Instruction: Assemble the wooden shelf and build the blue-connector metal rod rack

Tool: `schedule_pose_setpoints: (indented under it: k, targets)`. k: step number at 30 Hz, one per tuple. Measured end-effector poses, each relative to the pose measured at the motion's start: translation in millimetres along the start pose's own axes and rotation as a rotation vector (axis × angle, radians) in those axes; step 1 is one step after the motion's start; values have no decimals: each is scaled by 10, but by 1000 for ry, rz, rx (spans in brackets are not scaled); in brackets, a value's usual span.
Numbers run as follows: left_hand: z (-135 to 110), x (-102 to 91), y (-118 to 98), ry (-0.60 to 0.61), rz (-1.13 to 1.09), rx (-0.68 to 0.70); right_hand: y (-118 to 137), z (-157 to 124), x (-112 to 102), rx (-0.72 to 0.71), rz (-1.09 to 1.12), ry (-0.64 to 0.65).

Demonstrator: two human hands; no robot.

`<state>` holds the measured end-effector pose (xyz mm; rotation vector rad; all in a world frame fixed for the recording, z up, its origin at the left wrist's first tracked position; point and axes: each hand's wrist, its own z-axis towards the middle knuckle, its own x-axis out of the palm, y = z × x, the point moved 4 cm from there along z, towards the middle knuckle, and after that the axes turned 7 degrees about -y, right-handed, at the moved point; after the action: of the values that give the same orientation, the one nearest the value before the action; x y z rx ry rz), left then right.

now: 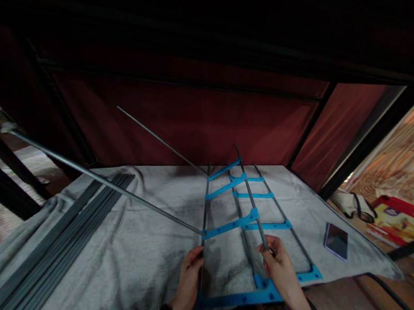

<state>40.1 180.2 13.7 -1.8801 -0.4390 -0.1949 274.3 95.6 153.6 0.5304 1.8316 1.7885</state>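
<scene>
A rack-like frame of thin grey rods and flat blue plastic connector strips (224, 296) lies across the grey cloth in front of me. My left hand (189, 278), with a dark band at the wrist, pinches the frame's left grey rod (206, 212) near its close end. My right hand (276, 263) has its fingers closed around the middle grey rod (251, 198), just above the near blue strip. Two long rods stick out from the left side toward the upper left: a nearer rod (118, 191) and a farther rod (162, 142).
A bundle of loose grey rods (62, 247) lies on the left of the grey cloth (129, 247). A phone (337, 241) rests at the right. Dark metal posts (370, 141) and a red panel (182, 114) surround the bed-like surface. A red and yellow box (408, 223) sits beyond.
</scene>
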Motion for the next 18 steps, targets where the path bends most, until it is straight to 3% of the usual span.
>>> schedule_pose_setpoints:
  k: [6, 18]
  targets:
    - [-139, 487, 78, 177, -102, -83, 355, 35, -102, -28, -5, -23]
    - [-268, 968, 337, 261, -91, -169, 706, 21, -66, -11, -4, 26]
